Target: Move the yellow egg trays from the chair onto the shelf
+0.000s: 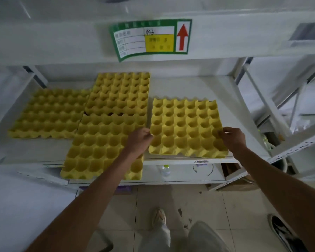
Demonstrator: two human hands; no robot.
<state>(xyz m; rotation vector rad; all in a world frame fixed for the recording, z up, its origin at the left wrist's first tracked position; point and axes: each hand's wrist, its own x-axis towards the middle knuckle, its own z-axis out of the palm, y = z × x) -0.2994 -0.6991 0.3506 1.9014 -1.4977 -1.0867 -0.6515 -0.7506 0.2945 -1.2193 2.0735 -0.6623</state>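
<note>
Several yellow egg trays lie on the white shelf. The rightmost tray sits flat near the shelf's front edge. My left hand pinches its left edge and my right hand pinches its right edge. A second tray lies at the left, a third at the back middle. A fourth tray lies in front of the third, and its near end overhangs the shelf's front edge, partly under my left forearm. The chair is not in view.
A green and white label with a red arrow hangs on the shelf beam above. A lower shelf holds a plastic bottle. More white racking stands to the right. My legs and shoes are on the tiled floor below.
</note>
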